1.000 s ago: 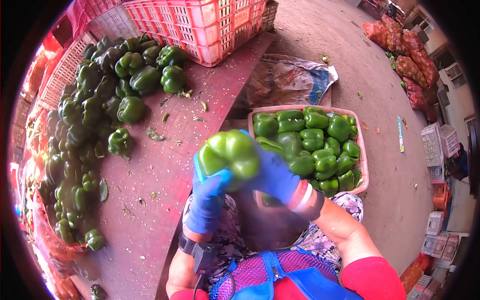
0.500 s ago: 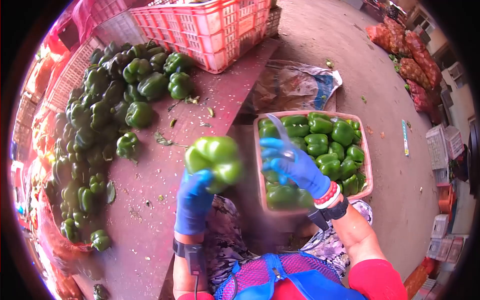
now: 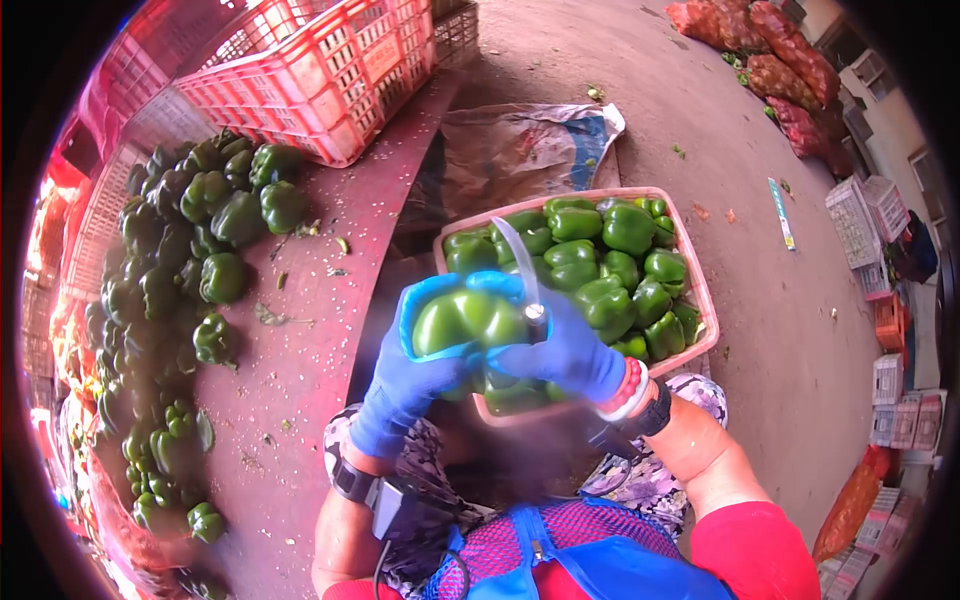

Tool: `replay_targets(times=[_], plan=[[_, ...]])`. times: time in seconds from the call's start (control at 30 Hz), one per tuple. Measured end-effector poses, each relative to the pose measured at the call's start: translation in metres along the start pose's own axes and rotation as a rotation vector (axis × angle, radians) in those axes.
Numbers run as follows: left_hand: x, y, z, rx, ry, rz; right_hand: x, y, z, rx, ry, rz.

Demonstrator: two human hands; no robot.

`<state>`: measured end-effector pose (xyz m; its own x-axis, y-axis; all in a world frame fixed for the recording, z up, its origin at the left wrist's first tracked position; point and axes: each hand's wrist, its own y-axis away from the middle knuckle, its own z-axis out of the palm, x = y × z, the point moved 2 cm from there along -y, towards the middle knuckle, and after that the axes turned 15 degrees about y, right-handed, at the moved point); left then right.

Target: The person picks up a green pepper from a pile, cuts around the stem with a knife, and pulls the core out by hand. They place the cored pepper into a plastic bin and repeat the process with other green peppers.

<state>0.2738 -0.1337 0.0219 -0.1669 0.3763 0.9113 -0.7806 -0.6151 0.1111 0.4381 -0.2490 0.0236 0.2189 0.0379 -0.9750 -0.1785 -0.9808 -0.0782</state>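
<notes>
My left hand, in a blue glove, is wrapped round a green bell pepper in front of my lap. My right hand, also gloved in blue, grips a small knife whose curved blade points up and away from me. The fingers of that hand also touch the pepper's right side. Just beyond and below both hands stands a pale pink crate filled with green bell peppers. The knife's handle is mostly hidden in my right hand.
On the reddish table at left lies a large heap of green bell peppers, with scraps and seeds strewn about. A red plastic crate stands behind it. A crumpled sack lies beyond the pepper crate. Filled mesh sacks rest at far right.
My left hand has carried the pepper to the right, over the crate's near left edge. My right hand, with the knife, has come in to meet it. The view has shifted rightward.
</notes>
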Motion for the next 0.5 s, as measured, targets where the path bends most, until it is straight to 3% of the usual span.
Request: replay_targets(times=[0.07,0.17,0.23,0.27,0.33,0.43,0.5], plan=[[0.004,-0.009,0.006,-0.093,0.122,-0.084,0.005,0.006,-0.012,0.012,-0.066,-0.011],[-0.011,-0.028,0.0,-0.218,0.302,-0.199,0.01,0.017,-0.027,0.003,-0.345,0.158],[-0.021,-0.032,0.0,-0.253,0.504,-0.17,0.027,0.027,-0.041,0.018,-0.595,0.198],[-0.034,-0.029,-0.017,-0.216,0.393,-0.186,0.04,0.034,-0.048,0.01,-0.718,0.228],[-0.042,-0.039,-0.019,-0.194,0.477,-0.113,0.057,0.048,-0.058,0.067,-0.907,0.26],[-0.044,-0.068,-0.003,-0.112,0.759,0.098,0.021,0.048,-0.063,0.037,-1.048,0.11],[-0.04,-0.089,-0.013,-0.106,0.731,0.136,0.006,0.058,-0.092,0.15,-0.822,-0.025]])
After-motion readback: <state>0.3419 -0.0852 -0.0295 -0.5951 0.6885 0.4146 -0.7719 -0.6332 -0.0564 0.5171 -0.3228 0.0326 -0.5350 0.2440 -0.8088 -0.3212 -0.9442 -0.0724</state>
